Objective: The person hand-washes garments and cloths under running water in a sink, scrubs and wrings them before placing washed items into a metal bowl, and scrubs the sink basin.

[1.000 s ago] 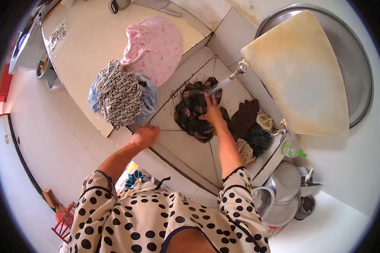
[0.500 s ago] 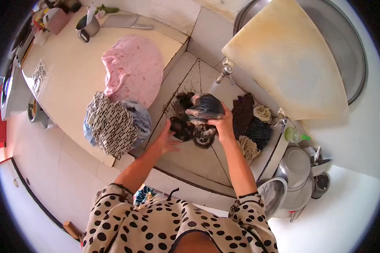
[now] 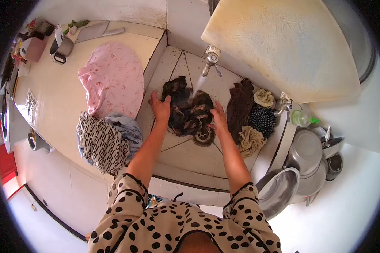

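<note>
A dark, wet, crumpled cloth (image 3: 179, 111) with paler patches lies spread on the tiled floor of the sink (image 3: 166, 147). Water runs onto it from the tap (image 3: 211, 59). At the cloth's left edge is my left hand (image 3: 161, 109), its fingers apart. My right hand (image 3: 219, 119) is at the opposite edge, fingers spread, neither hand gripping it. Just below the cloth shows a round drain (image 3: 204, 135). To the right of my right hand lie a dark brown cloth (image 3: 239, 103), a black dotted cloth (image 3: 262, 120) and a cream cloth (image 3: 251, 141).
On the left counter (image 3: 50, 109) lie a pink cloth (image 3: 114, 78) and a patterned cloth (image 3: 101, 141). A pot (image 3: 62, 50) and a cleaver (image 3: 93, 32) sit farther back. Metal basins (image 3: 278, 192) and a green bottle (image 3: 302, 118) stand right; a large board (image 3: 278, 50) leans behind.
The bundled cloth that my right hand held up under the water now lies spread on the sink floor. My left hand has moved up beside it, and the view has shifted.
</note>
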Action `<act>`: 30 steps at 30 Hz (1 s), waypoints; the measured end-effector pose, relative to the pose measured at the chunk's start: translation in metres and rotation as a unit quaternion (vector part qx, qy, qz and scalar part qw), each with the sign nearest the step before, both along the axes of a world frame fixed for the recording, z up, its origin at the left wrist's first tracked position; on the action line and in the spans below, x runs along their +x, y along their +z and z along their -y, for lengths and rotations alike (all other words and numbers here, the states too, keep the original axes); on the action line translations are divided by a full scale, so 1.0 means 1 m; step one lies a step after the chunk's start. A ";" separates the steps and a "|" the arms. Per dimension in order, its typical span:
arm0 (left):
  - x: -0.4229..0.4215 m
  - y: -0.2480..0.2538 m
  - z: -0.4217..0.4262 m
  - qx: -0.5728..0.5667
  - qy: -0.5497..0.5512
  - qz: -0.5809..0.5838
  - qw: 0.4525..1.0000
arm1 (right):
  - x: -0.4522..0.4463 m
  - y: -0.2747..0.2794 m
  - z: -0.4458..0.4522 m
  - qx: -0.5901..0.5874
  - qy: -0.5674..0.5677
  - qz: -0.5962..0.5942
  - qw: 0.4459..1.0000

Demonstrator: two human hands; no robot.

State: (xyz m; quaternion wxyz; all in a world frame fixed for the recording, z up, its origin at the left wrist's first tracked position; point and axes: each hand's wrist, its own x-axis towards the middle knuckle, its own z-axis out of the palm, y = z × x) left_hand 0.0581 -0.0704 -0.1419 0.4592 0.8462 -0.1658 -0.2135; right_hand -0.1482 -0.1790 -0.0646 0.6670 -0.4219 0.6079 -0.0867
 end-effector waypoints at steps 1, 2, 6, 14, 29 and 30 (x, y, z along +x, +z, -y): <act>-0.005 0.012 0.006 -0.018 0.045 0.060 0.997 | 0.009 0.015 -0.001 0.000 -0.012 0.005 1.000; -0.006 0.022 0.018 -0.026 0.029 0.035 0.999 | 0.017 0.033 -0.003 0.000 -0.024 0.009 1.000; -0.011 0.026 0.056 -0.034 -0.106 -0.116 0.987 | 0.047 0.030 0.002 -0.009 -0.101 0.100 0.990; -0.077 -0.023 -0.032 -0.071 -0.271 0.341 0.897 | 0.035 -0.068 -0.069 -0.532 0.124 -0.022 0.837; -0.046 0.042 0.026 0.042 -0.226 0.330 0.915 | 0.056 -0.048 -0.015 -0.485 0.204 -0.231 0.818; -0.053 0.041 0.014 -0.019 -0.231 0.282 0.931 | 0.048 -0.059 -0.032 -0.437 0.136 -0.210 0.864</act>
